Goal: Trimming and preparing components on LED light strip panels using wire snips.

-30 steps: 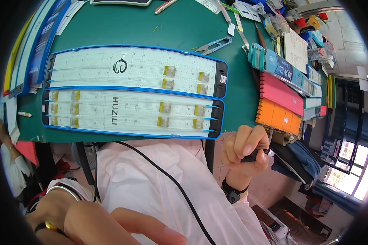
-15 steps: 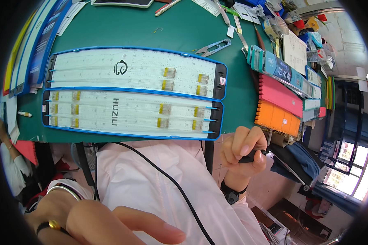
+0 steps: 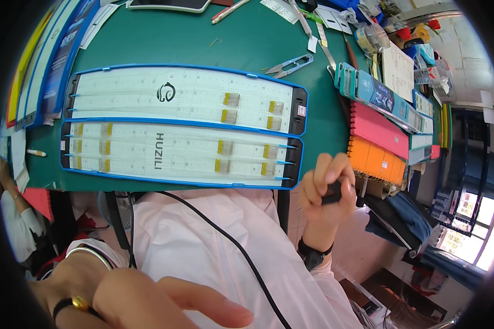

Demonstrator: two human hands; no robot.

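Note:
At the lower left, close to the camera, is my left hand (image 3: 153, 301), with a finger stretched out to the right and nothing visible in it. The lower edge cuts off part of it. My right hand (image 3: 328, 189) is raised just off the table's front edge, its fingers curled around a small black object (image 3: 332, 193) that looks like a handheld remote. Left of that hand, a long hinged case (image 3: 184, 122) with blue rims lies unfolded on the green table. Its white ruled panels carry several small yellow-and-silver clusters (image 3: 231, 99) of fine pins.
Thread snips (image 3: 291, 66) lie behind the case on the green tabletop (image 3: 164, 41). Orange (image 3: 376, 161) and pink (image 3: 377, 129) toothed boards stack at the right. Blue cases (image 3: 60, 60) stand at the left. A black cable (image 3: 233, 241) crosses my white clothing. Another person's arm (image 3: 16, 200) shows far left.
The fingers of my right hand have shifted around the black object, and its thumb stands more upright. The whole view has moved slightly. My left hand keeps nearly the same pose.

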